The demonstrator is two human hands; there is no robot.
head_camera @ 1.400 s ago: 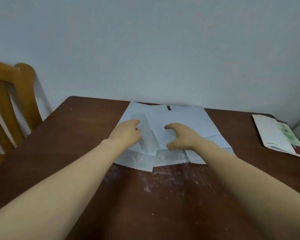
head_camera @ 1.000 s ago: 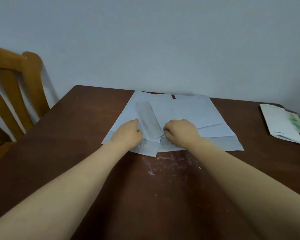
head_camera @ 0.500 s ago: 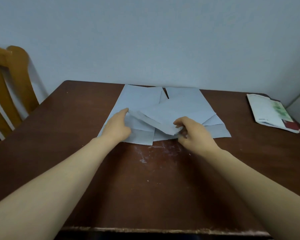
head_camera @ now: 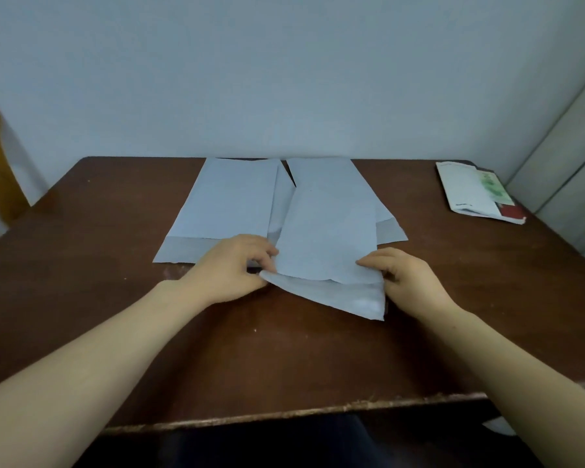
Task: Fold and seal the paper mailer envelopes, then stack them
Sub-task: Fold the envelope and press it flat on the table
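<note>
- A pale blue-grey mailer envelope (head_camera: 328, 238) lies lengthwise over the right side of the pile of envelopes (head_camera: 227, 204) on the brown table (head_camera: 284, 359); its unsealed flap (head_camera: 352, 298) points toward the person, the near end bowed upward
- The left hand (head_camera: 230, 268) pinches its near-left corner; the right hand (head_camera: 406, 282) pinches its near-right corner
- Half a second earlier it sat crosswise, gripped by the right hand alone, the left resting on the pile; it is now turned and drawn nearer

Single head view, looking forward and down, close over table (head_camera: 115, 332) toward wall (head_camera: 284, 79).
</note>
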